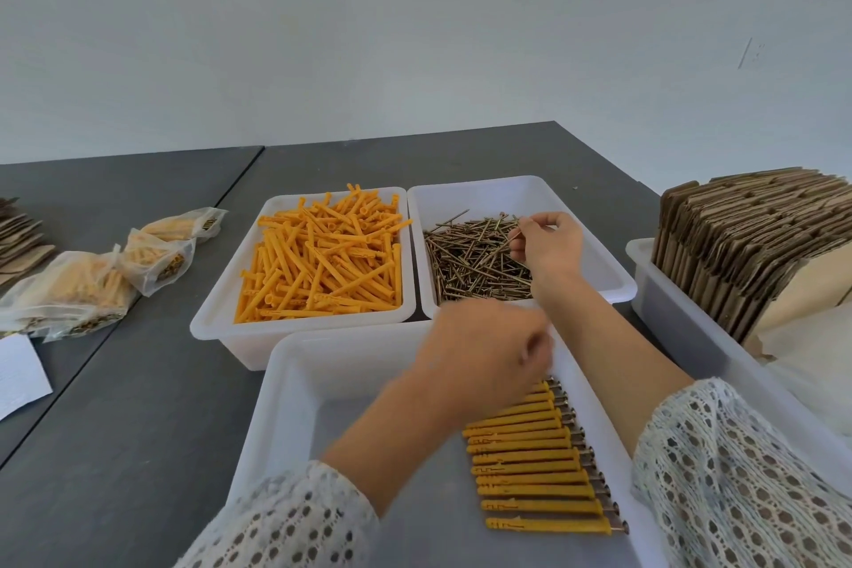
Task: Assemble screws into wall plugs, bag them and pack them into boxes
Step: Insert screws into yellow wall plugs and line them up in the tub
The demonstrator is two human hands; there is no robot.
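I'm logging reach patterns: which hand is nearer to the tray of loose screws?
Right. The right hand is over the screw tray, pinching a screw. The left hand is blurred, just short of its near rim, above the front tray.

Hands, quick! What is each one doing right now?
Left hand: blurred over the front tray; cannot tell if it holds anything.
Right hand: pinching a screw over the screw tray.

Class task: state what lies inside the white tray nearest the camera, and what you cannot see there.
Inside the near tray lies a neat row of assembled plugs with screws along its right side. The left hand and forearm cover the row's far end, so a full count is impossible.
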